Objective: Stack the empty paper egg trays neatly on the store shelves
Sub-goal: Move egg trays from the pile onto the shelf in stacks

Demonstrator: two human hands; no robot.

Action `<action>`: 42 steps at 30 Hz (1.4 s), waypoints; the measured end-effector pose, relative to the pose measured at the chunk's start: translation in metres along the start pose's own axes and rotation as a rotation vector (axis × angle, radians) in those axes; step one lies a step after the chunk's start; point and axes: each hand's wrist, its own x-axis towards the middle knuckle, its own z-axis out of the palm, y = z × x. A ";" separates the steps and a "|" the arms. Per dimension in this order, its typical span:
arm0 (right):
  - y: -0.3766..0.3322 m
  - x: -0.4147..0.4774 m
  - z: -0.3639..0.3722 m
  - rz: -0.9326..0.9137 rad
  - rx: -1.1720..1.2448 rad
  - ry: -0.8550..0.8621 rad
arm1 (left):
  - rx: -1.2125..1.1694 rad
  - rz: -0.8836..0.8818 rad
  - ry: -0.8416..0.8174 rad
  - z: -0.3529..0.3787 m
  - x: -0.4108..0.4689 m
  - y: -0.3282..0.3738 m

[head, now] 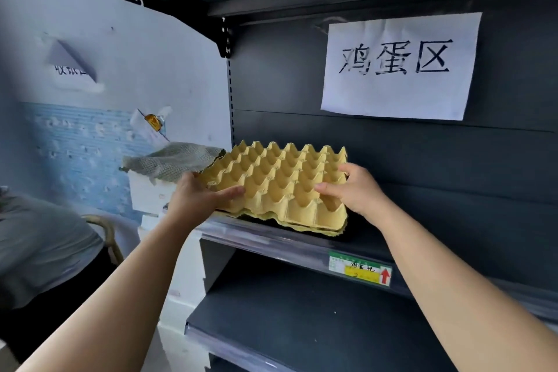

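Dark store shelf [368, 240] carries yellow paper egg trays [280, 181], cups empty, the top one nested on a ragged-edged one. Left hand [196, 199] grips its left edge, right hand [356, 190] its right.

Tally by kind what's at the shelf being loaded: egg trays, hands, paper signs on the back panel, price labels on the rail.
Egg trays: 2, going by the stacked edges that show
Hands: 2, left hand and right hand, both gripping the trays
Paper sign: 1
Price label: 1
Total: 6
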 end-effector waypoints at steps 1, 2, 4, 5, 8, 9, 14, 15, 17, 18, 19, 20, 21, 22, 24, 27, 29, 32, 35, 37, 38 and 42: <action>0.000 0.005 0.004 0.005 -0.007 0.001 | -0.001 0.008 -0.011 0.002 0.007 -0.003; 0.000 0.008 0.007 0.009 -0.017 -0.001 | -0.003 0.014 -0.021 0.004 0.010 -0.004; 0.001 0.016 0.013 0.015 -0.038 -0.005 | -0.005 0.013 -0.027 0.006 0.020 -0.010; 0.001 0.019 0.016 0.016 -0.051 -0.009 | 0.004 0.003 -0.028 0.006 0.024 -0.013; 0.004 0.029 0.025 0.009 -0.084 -0.027 | 0.083 0.009 -0.033 0.007 0.037 -0.025; 0.006 0.032 0.028 0.008 -0.091 -0.034 | 0.101 0.010 -0.026 0.008 0.041 -0.030; 0.013 0.040 0.041 0.024 -0.119 -0.033 | 0.197 0.024 0.040 0.014 0.043 -0.036; 0.013 0.040 0.042 0.026 -0.129 -0.030 | 0.223 0.028 0.045 0.015 0.044 -0.036; 0.012 0.041 0.041 0.025 -0.157 -0.029 | 0.284 0.051 0.047 0.016 0.044 -0.037; 0.011 0.041 0.041 0.025 -0.172 -0.030 | 0.324 0.066 0.049 0.016 0.045 -0.038; 0.010 0.040 0.041 0.027 -0.190 -0.029 | 0.375 0.096 0.066 0.017 0.045 -0.039; 0.008 0.039 0.040 0.024 -0.216 -0.024 | 0.427 0.135 0.091 0.017 0.044 -0.038; 0.005 0.036 0.039 0.015 -0.248 -0.015 | 0.465 0.187 0.124 0.018 0.044 -0.038; 0.001 0.033 0.038 0.000 -0.281 -0.002 | 0.491 0.246 0.148 0.018 0.043 -0.036; -0.008 0.024 0.034 -0.049 -0.343 0.035 | 0.512 0.368 0.161 0.017 0.040 -0.031; -0.021 -0.003 0.029 -0.107 -0.418 0.093 | 0.477 0.511 0.116 0.018 0.032 -0.020; -0.025 -0.026 0.026 -0.114 -0.470 0.146 | 0.431 0.619 0.077 0.021 0.021 -0.011; -0.027 -0.066 0.019 -0.092 -0.570 0.252 | 0.363 0.798 0.029 0.029 -0.001 0.001; -0.021 -0.110 0.011 -0.030 -0.677 0.327 | 0.268 0.948 -0.055 0.043 -0.028 0.006; -0.010 -0.142 0.005 0.021 -0.713 0.363 | 0.201 1.039 -0.132 0.059 -0.050 0.006; -0.004 -0.158 0.002 0.047 -0.727 0.384 | 0.170 1.072 -0.179 0.068 -0.063 0.006; 0.029 -0.227 -0.012 0.182 -0.795 0.470 | 0.117 1.160 -0.342 0.108 -0.122 0.004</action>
